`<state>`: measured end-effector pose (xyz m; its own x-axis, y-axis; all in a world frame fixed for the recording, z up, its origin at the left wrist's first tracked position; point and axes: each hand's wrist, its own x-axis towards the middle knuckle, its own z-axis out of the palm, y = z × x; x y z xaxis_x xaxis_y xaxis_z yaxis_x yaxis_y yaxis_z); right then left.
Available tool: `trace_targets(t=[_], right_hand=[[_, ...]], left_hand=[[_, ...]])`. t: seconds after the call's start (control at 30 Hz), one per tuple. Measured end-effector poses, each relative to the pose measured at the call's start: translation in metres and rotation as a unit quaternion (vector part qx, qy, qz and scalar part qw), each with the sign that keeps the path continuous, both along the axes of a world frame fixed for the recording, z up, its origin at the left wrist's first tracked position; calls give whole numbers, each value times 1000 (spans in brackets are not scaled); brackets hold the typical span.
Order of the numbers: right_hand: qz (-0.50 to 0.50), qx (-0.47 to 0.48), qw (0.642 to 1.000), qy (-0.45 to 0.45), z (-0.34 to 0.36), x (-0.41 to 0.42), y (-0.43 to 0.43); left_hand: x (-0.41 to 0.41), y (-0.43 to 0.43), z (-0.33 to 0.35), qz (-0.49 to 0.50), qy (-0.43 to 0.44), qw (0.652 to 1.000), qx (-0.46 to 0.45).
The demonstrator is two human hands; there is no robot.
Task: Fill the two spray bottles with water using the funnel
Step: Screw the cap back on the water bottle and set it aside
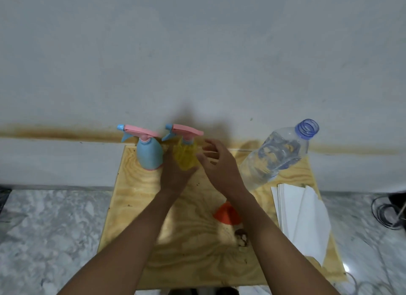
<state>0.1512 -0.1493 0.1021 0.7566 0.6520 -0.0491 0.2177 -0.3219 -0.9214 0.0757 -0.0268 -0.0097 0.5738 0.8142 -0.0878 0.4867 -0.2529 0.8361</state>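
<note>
Two spray bottles stand at the back of a plywood board (136,217), both with pink trigger heads on. The blue spray bottle (149,154) is on the left, untouched. My left hand (175,173) is wrapped around the lower body of the yellow spray bottle (184,156). My right hand (216,162) hovers just right of it, fingers spread, holding nothing. An orange funnel (226,213) lies on the board, partly hidden by my right forearm. A clear water bottle (279,154) with no cap stands at the right, holding water.
A stack of white paper towels (301,215) lies at the board's right edge. A grey wall rises right behind the bottles. Marble floor surrounds the board, and black cables (386,213) lie at far right.
</note>
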Motion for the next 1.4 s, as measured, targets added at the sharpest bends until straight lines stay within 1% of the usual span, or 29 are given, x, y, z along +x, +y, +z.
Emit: trace_targets(t=[0.03,0.1,0.2,0.3,0.37,0.43,0.5,0.6,0.7,0.8,0.87,1.0,1.07,1.13,1.23,1.27,1.33,1.37,1.4], right_hand=[[-5,-1,1000,-5,3,-5,-16],[-25,-6,999,-25,6,-11,-51],[-60,-29,996,-58,3,-11,-110],[-75,-112,988,-71,-10,-4,-171],[-78,-173,979,-70,-24,4,-206],[-59,-222,971,-66,-39,12,-230],[-28,-255,965,-53,-53,17,-243],[24,-299,953,-48,-73,20,-246],[78,-342,935,-60,-88,21,-239],[117,-368,918,-91,-102,20,-230],[127,-374,914,-98,-108,19,-227],[128,-345,925,-91,-114,23,-225],[103,-292,949,-65,-107,29,-225],[53,-209,975,-55,-86,41,-223],[-2,-81,991,-109,-29,69,-218],[-13,-36,990,-137,-6,78,-216],[-35,39,977,-208,43,93,-208],[-41,63,971,-228,65,99,-203],[-38,75,971,-222,86,104,-197]], left_hand=[[-3,-6,7,7,-15,1000,-17],[-20,-34,34,42,1,998,-56],[-43,-90,70,67,-22,995,-72],[-43,-133,89,23,-79,994,-75],[-28,-153,111,-20,-111,992,-50],[-6,-164,140,-61,-134,989,-17],[18,-169,167,-93,-138,986,11],[46,-171,193,-108,-133,985,8],[62,-171,198,-106,-116,988,-9],[71,-171,194,-97,-106,989,21],[74,-171,193,-85,-109,990,29],[74,-170,191,-76,-114,990,33],[73,-169,190,-75,-114,990,31],[73,-168,190,-74,-115,990,31],[73,-166,190,-78,-115,990,35],[73,-166,190,-79,-115,990,35],[73,-165,190,-81,-117,989,35],[73,-165,190,-82,-118,989,33],[73,-165,189,-80,-120,989,29]])
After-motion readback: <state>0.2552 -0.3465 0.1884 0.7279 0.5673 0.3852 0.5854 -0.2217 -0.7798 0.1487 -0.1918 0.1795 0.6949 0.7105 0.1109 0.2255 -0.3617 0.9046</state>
